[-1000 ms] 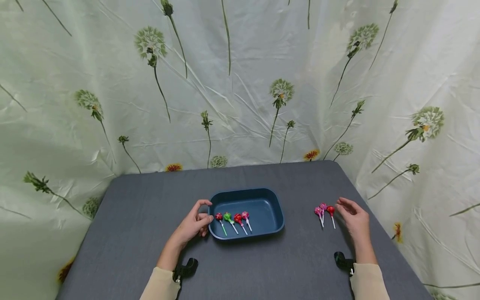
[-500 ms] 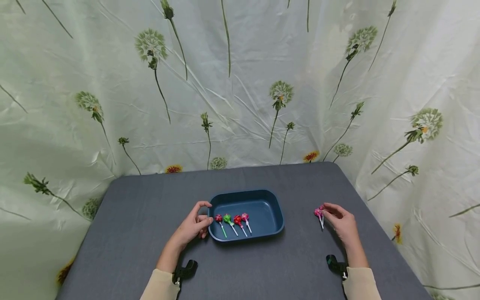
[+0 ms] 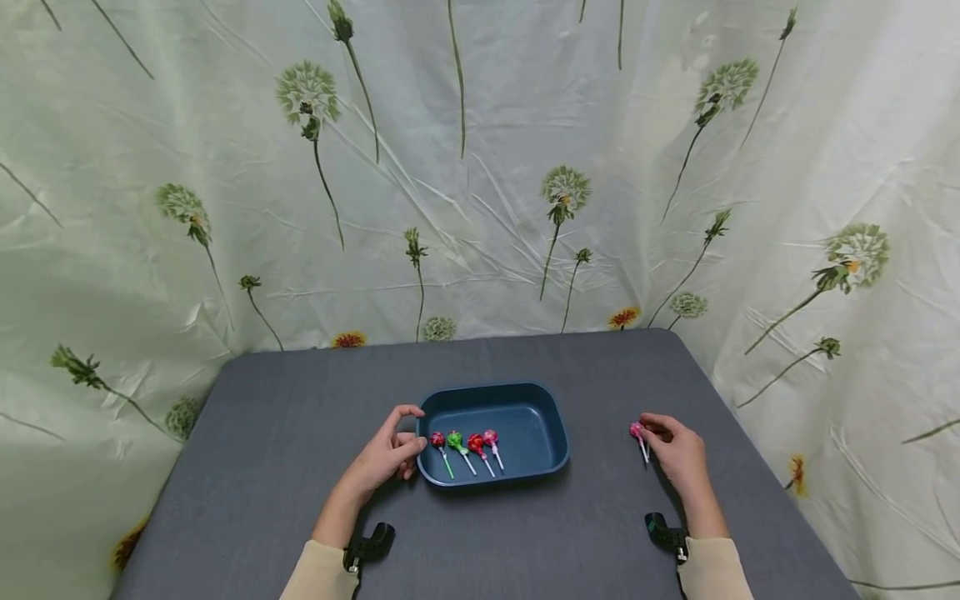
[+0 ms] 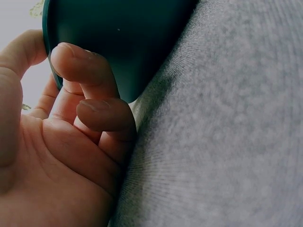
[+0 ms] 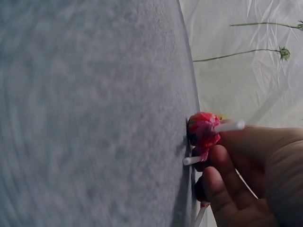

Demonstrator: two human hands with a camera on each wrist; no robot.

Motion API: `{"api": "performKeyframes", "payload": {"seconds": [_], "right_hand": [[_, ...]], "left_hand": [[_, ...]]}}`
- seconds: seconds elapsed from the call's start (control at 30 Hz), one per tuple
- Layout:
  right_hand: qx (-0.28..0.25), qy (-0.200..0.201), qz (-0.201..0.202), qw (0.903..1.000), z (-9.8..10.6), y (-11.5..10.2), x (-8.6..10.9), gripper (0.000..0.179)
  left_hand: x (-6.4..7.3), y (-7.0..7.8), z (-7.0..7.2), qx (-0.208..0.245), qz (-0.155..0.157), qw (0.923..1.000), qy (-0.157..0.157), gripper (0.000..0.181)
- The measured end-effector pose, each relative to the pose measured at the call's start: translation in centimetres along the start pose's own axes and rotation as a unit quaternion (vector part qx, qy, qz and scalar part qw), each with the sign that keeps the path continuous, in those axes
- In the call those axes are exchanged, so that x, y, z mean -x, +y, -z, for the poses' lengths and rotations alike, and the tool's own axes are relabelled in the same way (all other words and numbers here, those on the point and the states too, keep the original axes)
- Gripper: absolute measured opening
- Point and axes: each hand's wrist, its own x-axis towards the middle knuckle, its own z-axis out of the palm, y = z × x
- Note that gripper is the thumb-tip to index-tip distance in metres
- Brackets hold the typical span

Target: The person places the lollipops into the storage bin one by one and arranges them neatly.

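My left hand [image 3: 386,454] grips the near-left end of the blue tray [image 3: 528,433], its curled fingers against the outer wall in the left wrist view. Inside the tray's left half, several wrapped lollipops lie side by side: a dark red one [image 3: 438,438], a green one [image 3: 454,437], a red one [image 3: 476,442] and a pink one [image 3: 491,437]. At the right, my right hand [image 3: 681,457] pinches among the loose lollipops, thumb and fingers low over the table. One pink lollipop [image 3: 636,429] shows left of the fingertips; the hand covers the others. A red-pink lollipop [image 5: 202,130] sits by the thumb.
Grey cloth covers the table [image 3: 300,400]. A pale curtain [image 3: 480,183] with printed dandelions hangs behind it and along both sides. A black wrist mount [image 3: 372,543] sits on each forearm.
My right hand has moved left over the loose lollipops, covering the red one and then a pink one, and its fingers have drawn in. The left hand and tray stay put.
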Motion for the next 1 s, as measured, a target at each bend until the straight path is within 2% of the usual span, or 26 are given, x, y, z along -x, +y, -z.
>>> {"api": "performKeyframes", "payload": {"seconds": [0.3,0.57,0.8,1.0], "right_hand": [[0.027,0.003,0.017,0.9995,-0.58,-0.40,0.09,0.028],[0.057,-0.003,0.056,0.9968,-0.79,-0.57,0.10,0.030],[0.060,-0.027,0.051,0.9966,-0.61,-0.69,0.15,0.033],[0.066,-0.024,0.047,0.9964,-0.88,-0.73,0.23,0.032]], "left_hand": [[-0.02,0.12,0.04,0.002,0.005,1.0000,0.003,0.051],[-0.11,0.01,0.10,-0.002,0.011,0.9999,0.004,0.052],[-0.12,-0.13,0.07,-0.003,0.011,0.9999,0.003,0.052],[0.00,-0.25,0.09,0.004,0.008,0.9999,0.004,0.050]]}}
